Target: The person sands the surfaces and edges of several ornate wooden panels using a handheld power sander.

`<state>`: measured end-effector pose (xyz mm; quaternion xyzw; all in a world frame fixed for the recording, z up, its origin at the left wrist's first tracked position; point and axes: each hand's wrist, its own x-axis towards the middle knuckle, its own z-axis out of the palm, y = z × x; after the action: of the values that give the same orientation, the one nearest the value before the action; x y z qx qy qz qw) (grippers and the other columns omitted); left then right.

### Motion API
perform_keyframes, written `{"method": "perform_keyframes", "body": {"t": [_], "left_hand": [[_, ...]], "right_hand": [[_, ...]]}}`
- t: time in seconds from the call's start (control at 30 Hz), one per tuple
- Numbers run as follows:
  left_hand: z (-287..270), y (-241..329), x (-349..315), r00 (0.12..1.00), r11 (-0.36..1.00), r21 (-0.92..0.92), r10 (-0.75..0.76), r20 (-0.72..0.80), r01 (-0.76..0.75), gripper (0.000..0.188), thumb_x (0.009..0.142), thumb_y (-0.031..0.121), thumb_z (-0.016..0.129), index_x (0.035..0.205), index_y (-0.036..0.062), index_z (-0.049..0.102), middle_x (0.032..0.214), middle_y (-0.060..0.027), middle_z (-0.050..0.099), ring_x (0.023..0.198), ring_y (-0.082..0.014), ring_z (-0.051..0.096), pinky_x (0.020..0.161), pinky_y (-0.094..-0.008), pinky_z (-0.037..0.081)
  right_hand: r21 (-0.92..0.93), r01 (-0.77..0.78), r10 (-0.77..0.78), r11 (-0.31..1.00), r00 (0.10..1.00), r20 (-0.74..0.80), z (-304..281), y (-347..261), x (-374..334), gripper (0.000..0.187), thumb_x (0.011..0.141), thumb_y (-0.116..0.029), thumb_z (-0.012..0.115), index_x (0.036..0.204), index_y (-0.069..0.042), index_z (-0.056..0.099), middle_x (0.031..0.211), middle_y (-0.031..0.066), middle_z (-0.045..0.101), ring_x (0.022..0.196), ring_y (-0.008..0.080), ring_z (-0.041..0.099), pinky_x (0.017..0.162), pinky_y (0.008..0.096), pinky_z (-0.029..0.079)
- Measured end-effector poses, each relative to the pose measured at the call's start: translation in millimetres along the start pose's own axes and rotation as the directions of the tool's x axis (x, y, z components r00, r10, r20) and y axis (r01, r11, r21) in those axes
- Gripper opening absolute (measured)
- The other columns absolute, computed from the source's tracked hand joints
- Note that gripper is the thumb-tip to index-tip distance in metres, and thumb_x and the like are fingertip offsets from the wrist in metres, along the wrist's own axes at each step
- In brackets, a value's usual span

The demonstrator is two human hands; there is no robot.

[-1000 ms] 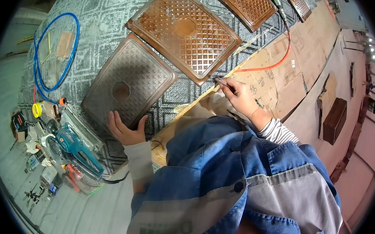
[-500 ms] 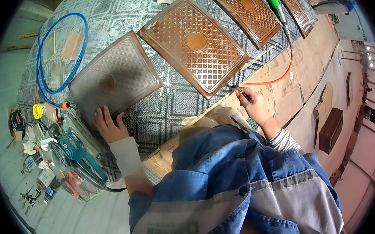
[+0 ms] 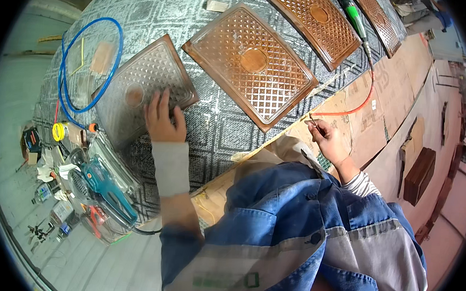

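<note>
My left hand (image 3: 164,121), with a pale cuff at its wrist, lies with fingers spread on a dusty, greyish raised-diamond panel (image 3: 160,69). The panel has a round medallion at its centre. Just right of it lies a glossier brown panel (image 3: 223,41) of the same pattern, touched by neither hand. By the table's near edge, my right hand (image 3: 329,143) is closed in a pinch. A small dark, thin thing shows at its fingertips, too little of it to name. The end of a red hose (image 3: 347,114) lies close to those fingers.
Two more brown panels (image 3: 332,42) lie at the far right, with a green-and-black air tool (image 3: 354,17) between them. A blue hose (image 3: 121,42) coils at left. Nearer stand a yellow tape roll (image 3: 58,131) and a teal power sander (image 3: 107,187). Cardboard (image 3: 399,83) borders the table.
My left hand has slid up and to the right over the dusty panel, from its near edge toward the medallion. My right hand stays pinched by the table edge; the whole view has shifted slightly.
</note>
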<state>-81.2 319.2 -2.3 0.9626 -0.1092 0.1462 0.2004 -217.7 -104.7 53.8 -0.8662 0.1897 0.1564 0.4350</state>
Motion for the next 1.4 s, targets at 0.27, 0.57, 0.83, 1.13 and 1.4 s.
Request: {"method": "perform_keyframes", "body": {"t": [0.27,0.57,0.83,1.13,1.4], "left_hand": [[25.3,44.5,49.5,0.996,0.978,0.193,-0.087,0.020,0.082,0.062,0.091,0.034,0.068,0.148,0.0209,0.050,0.154,-0.0130,0.044,0.146,-0.0326,0.037,0.121,-0.0533,0.027],[-6.1,48.4,-29.4,0.987,0.996,-0.062,0.066,0.147,-0.057,0.061,0.082,0.021,0.069,0.142,0.0184,0.060,0.151,-0.0151,0.049,0.142,-0.0369,0.043,0.117,-0.0597,0.028],[2.2,63.0,-25.8,0.993,0.998,0.065,0.008,0.117,-0.016,0.054,0.087,0.025,0.063,0.141,0.0180,0.059,0.152,-0.0116,0.049,0.143,-0.0336,0.041,0.119,-0.0614,0.022],[2.8,44.5,-5.0,0.988,0.985,-0.129,0.095,-0.124,-0.111,0.024,0.084,0.014,0.072,0.107,0.0129,0.078,0.121,-0.0090,0.069,0.110,-0.0300,0.063,0.105,-0.0498,0.043],[8.6,22.8,-28.6,0.999,0.974,-0.228,-0.023,-0.048,0.012,0.017,0.091,0.003,0.064,0.107,-0.0034,0.066,0.121,-0.0198,0.067,0.118,-0.0358,0.063,0.106,-0.0498,0.049]], "right_hand": [[-0.035,0.010,-0.008,0.999,0.999,0.045,-10.0,-6.6,7.8,0.022,0.099,-0.018,0.065,0.111,0.000,0.070,0.069,0.0037,0.061,0.061,0.0085,0.054,0.058,0.0276,0.046],[-0.054,0.054,-0.050,0.997,0.996,0.077,9.2,-34.7,8.4,0.024,0.100,-0.019,0.065,0.113,0.000,0.071,0.071,0.0042,0.062,0.065,0.0070,0.054,0.061,0.0262,0.047],[-0.128,0.012,0.001,0.992,0.995,0.101,22.0,-55.5,17.0,0.023,0.100,-0.018,0.065,0.118,-0.004,0.070,0.075,0.0079,0.068,0.067,0.0084,0.059,0.064,0.0269,0.050],[-0.069,0.405,-0.387,0.912,0.903,0.189,80.5,-150.0,55.9,0.040,0.099,-0.009,0.062,0.139,-0.009,0.060,0.093,0.0152,0.063,0.078,0.0258,0.061,0.075,0.0348,0.052],[-0.052,0.506,-0.502,0.861,0.861,0.080,154.7,-168.0,81.2,0.042,0.090,-0.002,0.067,0.131,-0.011,0.067,0.087,0.0157,0.057,0.075,0.0339,0.060,0.071,0.0411,0.052]]}}
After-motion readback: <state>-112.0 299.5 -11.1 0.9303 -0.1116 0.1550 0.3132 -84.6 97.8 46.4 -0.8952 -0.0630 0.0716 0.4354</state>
